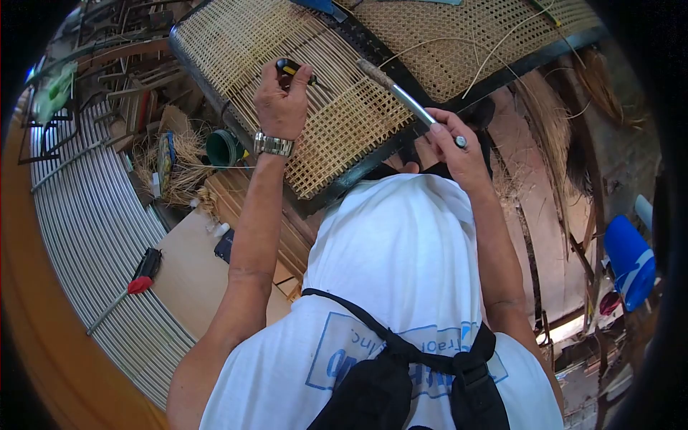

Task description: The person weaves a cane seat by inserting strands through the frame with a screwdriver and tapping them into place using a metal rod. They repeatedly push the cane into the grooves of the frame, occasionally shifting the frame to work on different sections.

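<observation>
My left hand (pixel 282 107), with a metal watch on its wrist, is closed around the black and yellow handle of a screwdriver (pixel 289 67). Its thin shaft points right, over the woven cane panel (pixel 344 132), where a band of parallel strands meets the open mesh. In my right hand (pixel 456 147) is a hammer-like tool (pixel 410 102) with a silver tubular handle and a worn brown end. That end overlaps the panel's dark frame. The panel lies in front of my body, its near edge close to my white shirt.
A second woven panel (pixel 430 54) adjoins at the right, crossed by loose cane strands (pixel 494 54). A blue tool (pixel 319 6) lies at the top. Left are a green container (pixel 223 148), dry fibre scraps (pixel 186 143) and a ridged metal sheet (pixel 93 208). Right hangs a fibre bundle (pixel 552 136).
</observation>
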Demonstrator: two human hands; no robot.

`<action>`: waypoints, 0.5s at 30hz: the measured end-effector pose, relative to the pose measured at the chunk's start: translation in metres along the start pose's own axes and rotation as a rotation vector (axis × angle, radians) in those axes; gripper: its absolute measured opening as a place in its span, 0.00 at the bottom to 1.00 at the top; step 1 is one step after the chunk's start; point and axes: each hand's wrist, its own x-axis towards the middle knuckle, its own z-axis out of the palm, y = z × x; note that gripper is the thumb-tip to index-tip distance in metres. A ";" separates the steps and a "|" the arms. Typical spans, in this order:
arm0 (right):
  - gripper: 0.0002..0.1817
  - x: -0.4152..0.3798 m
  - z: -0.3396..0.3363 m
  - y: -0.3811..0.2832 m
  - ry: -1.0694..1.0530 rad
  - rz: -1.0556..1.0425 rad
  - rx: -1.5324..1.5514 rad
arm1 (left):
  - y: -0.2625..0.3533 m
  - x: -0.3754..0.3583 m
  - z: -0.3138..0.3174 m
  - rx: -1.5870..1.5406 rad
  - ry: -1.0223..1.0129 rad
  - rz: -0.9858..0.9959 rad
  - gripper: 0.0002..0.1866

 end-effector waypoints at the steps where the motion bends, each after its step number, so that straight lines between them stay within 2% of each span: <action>1: 0.17 0.002 -0.002 -0.001 0.003 -0.001 0.000 | 0.003 0.002 0.001 0.030 -0.008 0.047 0.21; 15: 0.18 0.037 -0.014 -0.004 -0.047 -0.020 -0.080 | 0.005 0.014 0.014 0.030 -0.215 0.043 0.21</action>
